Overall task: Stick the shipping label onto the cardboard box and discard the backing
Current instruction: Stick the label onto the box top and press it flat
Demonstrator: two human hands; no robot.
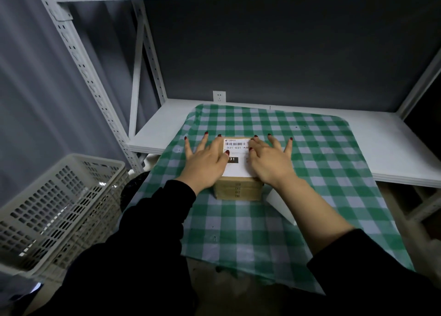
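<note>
A small brown cardboard box (238, 189) stands on the green checked cloth (310, 160). A white shipping label (238, 165) with a barcode lies flat on the box top. My left hand (205, 160) rests palm down on the label's left part, fingers spread, thumb on the black printed patch. My right hand (269, 160) lies flat on the label's right part, fingers spread past the box edge. A white sheet, perhaps the backing (281, 203), lies on the cloth under my right forearm, partly hidden.
A white perforated plastic basket (55, 210) stands at the left, below shelf level. The cloth covers a white shelf board (393, 153) in a metal rack with an upright post (78, 60) at left. A wall socket (219, 96) sits at the back.
</note>
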